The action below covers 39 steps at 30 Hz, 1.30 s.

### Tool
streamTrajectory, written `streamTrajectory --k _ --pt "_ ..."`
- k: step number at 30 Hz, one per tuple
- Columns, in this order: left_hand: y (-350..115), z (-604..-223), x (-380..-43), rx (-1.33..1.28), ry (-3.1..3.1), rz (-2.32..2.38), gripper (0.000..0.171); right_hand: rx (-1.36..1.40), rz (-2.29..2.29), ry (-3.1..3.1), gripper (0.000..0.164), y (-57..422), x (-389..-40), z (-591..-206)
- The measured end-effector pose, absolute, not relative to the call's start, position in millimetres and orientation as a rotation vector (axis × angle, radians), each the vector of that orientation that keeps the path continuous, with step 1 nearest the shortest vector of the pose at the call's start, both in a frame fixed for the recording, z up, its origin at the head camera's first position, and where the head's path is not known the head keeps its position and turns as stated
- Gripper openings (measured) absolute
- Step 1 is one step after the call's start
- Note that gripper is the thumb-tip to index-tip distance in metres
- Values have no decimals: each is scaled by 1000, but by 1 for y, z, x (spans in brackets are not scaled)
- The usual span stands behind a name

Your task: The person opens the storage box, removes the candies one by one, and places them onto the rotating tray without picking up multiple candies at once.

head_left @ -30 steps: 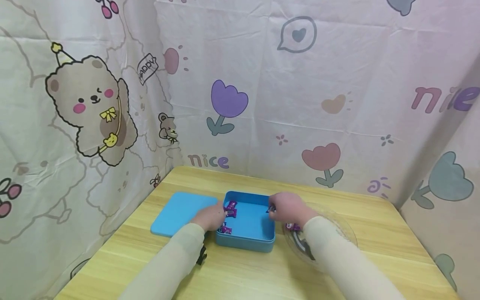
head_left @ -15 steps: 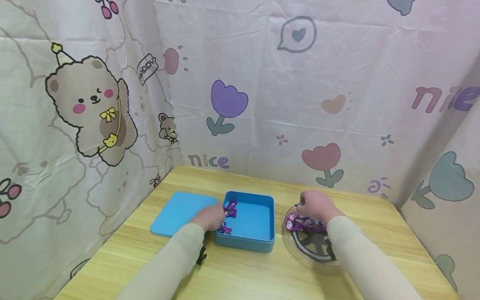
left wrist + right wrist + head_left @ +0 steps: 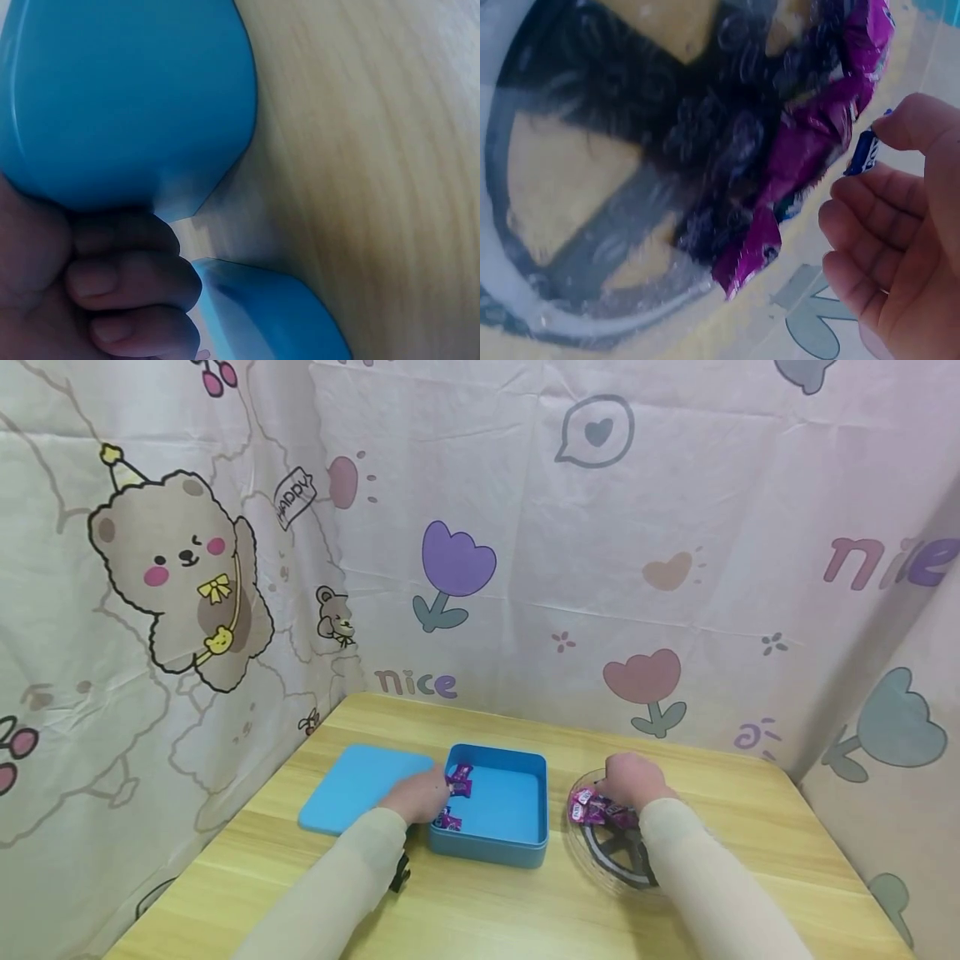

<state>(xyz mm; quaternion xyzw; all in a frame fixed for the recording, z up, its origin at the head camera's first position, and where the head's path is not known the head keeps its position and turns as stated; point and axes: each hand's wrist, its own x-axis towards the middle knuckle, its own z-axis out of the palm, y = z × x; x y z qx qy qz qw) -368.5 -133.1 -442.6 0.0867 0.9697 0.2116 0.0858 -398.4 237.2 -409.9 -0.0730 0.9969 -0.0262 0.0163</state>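
Note:
My left hand (image 3: 418, 795) grips the left wall of a square blue box (image 3: 487, 850), its fingers curled against the box's outside in the left wrist view. Several purple-wrapped candies (image 3: 461, 787) lie along the left side inside the box. My right hand (image 3: 636, 779) is over a clear round plate (image 3: 596, 870) at the right. Between thumb and forefinger it pinches a small dark blue wrapped candy (image 3: 864, 154). Beneath it, purple-wrapped candies (image 3: 810, 146) lie in a row on the plate, partly covered by the hand in the head view.
A flat blue lid (image 3: 360, 785) lies on the wooden table (image 3: 480, 910) left of the box, partly behind my left hand. Patterned cloth (image 3: 525, 527) hangs behind the table and along both sides. A dark ring with spokes (image 3: 611, 860) shows at the plate.
My right hand has moved rightward from the box's right edge to the plate, carrying the small dark candy, and is now slightly lower over it. The left hand stays at the box.

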Motion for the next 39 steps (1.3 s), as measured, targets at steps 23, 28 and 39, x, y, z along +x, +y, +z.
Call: streamTrajectory --k 23,28,39 --pt "-132 -439 -367 220 2863 655 59 -222 -204 3198 13 234 -395 -394" --pt "-132 -438 -366 204 2861 658 59 -322 -184 3211 15 215 -391 -384" --pt "-131 -439 -367 224 2873 624 60 -462 -234 3189 17 169 -383 -381"
